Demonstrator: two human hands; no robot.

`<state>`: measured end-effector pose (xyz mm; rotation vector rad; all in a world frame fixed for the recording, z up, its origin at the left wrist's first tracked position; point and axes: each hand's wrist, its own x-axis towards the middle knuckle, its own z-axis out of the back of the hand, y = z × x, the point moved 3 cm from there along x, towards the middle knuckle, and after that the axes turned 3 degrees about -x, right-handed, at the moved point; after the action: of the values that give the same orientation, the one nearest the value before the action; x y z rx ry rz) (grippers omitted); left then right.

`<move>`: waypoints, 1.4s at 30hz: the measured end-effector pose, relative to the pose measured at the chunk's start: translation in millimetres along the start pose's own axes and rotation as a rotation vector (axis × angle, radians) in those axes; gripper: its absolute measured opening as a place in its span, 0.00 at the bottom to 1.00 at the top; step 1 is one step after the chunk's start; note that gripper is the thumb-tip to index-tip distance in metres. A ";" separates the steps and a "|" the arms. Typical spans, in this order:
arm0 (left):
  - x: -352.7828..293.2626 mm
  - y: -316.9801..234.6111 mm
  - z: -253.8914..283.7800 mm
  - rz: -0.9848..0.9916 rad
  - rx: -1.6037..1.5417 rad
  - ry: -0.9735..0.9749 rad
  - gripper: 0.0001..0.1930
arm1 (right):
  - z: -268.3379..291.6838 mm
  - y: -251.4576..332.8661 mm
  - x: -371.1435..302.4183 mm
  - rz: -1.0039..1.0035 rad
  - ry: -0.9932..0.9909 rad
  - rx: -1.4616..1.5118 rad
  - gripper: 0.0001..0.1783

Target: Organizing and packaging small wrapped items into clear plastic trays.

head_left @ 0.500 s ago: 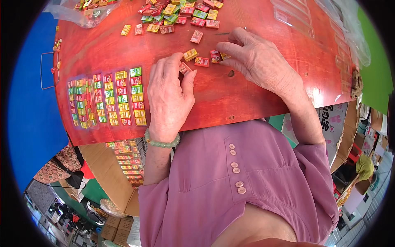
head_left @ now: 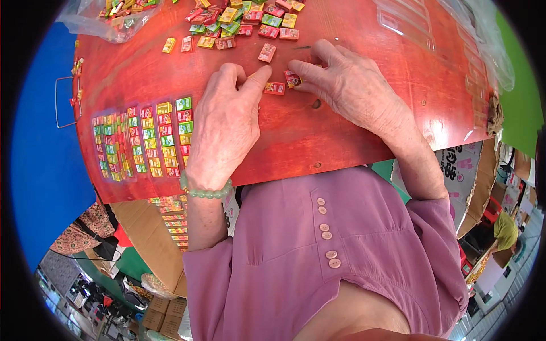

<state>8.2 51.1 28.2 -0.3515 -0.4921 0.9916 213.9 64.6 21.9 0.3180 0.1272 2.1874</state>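
Note:
Small candy-sized cardboard boxes in red, yellow and green lie on a red table (head_left: pixel 318 136). My left hand (head_left: pixel 224 128), with a green bead bracelet (head_left: pixel 207 190) at its wrist, has its fingers closed over a small yellow box (head_left: pixel 250 75), mostly hidden beneath them. My right hand (head_left: pixel 355 85) pinches a small red box (head_left: pixel 292 78) between thumb and fingers. Between the hands lies a loose red box (head_left: pixel 275 88), and a lighter red box (head_left: pixel 267 53) rests just beyond.
Filled clear trays (head_left: pixel 168 139) of boxes stand in columns at the left. A loose pile (head_left: pixel 244 20) lies at the far side, beside a plastic bag (head_left: pixel 122 28) of more boxes. Empty clear trays (head_left: pixel 406 25) are at the far right. A cardboard carton (head_left: pixel 148 238) stands below the table edge.
My left hand has moved slightly left and its fingers now cover the yellow box. The right hand has shifted slightly left, tilting the red box in its fingers.

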 end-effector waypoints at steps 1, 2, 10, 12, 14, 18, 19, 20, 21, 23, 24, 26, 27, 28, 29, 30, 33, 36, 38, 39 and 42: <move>0.5 -0.9 0.6 0.000 -0.001 0.002 0.20 | -0.8 -0.2 -0.1 0.006 -0.003 -0.010 0.18; 0.6 -1.4 2.0 0.035 -0.010 0.009 0.20 | -1.4 -0.4 -0.4 0.012 -0.007 -0.020 0.18; -9.1 -7.7 1.5 0.180 -0.231 0.095 0.23 | -1.3 -4.4 -2.3 0.037 -0.046 0.012 0.16; -11.9 -6.0 1.4 0.181 -0.273 0.104 0.25 | -1.4 -5.1 -2.3 0.041 -0.046 0.021 0.16; -13.2 -4.9 2.1 0.173 -0.294 0.092 0.25 | -2.3 -6.0 -2.8 0.044 -0.056 0.034 0.16; -18.6 -4.1 1.2 0.236 -0.332 -0.005 0.27 | -0.6 -5.1 -3.3 0.034 -0.033 0.031 0.16; -19.1 -3.5 1.7 0.237 -0.332 -0.005 0.27 | -0.5 -4.8 -3.6 0.037 -0.030 0.034 0.16; -19.4 -3.3 2.8 0.212 -0.250 0.010 0.26 | -0.6 -4.5 -3.9 0.041 -0.027 0.037 0.16; -19.6 -3.4 3.5 0.187 -0.169 0.025 0.26 | -0.9 -4.6 -4.3 0.040 -0.026 0.038 0.16; -15.8 -5.0 6.0 0.198 -0.165 0.066 0.24 | -0.8 -5.0 -5.5 0.042 -0.043 0.019 0.17; -12.9 -5.6 7.1 0.207 -0.159 0.107 0.23 | -1.2 -5.1 -5.4 0.042 -0.043 0.019 0.17; -7.4 -4.2 10.8 0.177 -0.099 0.114 0.23 | -2.8 -6.0 -5.7 0.026 -0.023 0.019 0.17; -5.1 -4.3 12.2 0.146 -0.036 0.121 0.22 | -2.4 -5.8 -5.8 0.025 -0.023 0.019 0.17; -3.0 -4.0 12.9 0.146 -0.036 0.122 0.22 | -1.8 -5.3 -5.6 0.028 -0.028 0.020 0.17; -1.1 -4.3 12.5 0.130 -0.047 0.146 0.21 | -1.3 -5.1 -5.6 0.032 -0.033 0.022 0.16; -0.6 -4.7 12.1 0.115 -0.058 0.169 0.20 | -1.7 -4.8 -5.7 0.031 -0.033 0.023 0.16; -2.1 -5.0 9.6 0.095 -0.083 0.140 0.19 | -3.1 -4.7 -5.9 0.018 -0.028 0.039 0.16; -4.5 -4.8 6.0 0.139 -0.156 0.123 0.17 | -3.0 -4.8 -6.1 0.020 -0.036 0.038 0.16; -6.2 -5.3 3.6 0.135 -0.168 0.120 0.16 | -3.2 -5.7 -6.3 0.026 -0.037 0.030 0.16; -6.8 -5.8 2.6 0.129 -0.182 0.118 0.15 | -3.2 -5.9 -6.4 0.026 -0.037 0.031 0.16; -8.0 -7.7 0.4 0.163 -0.211 0.099 0.14 | -2.1 -6.8 -5.5 0.016 -0.032 0.042 0.16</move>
<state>9.8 40.3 30.5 -0.6351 -0.4852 1.0770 221.8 64.3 17.5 0.3781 0.1532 2.1972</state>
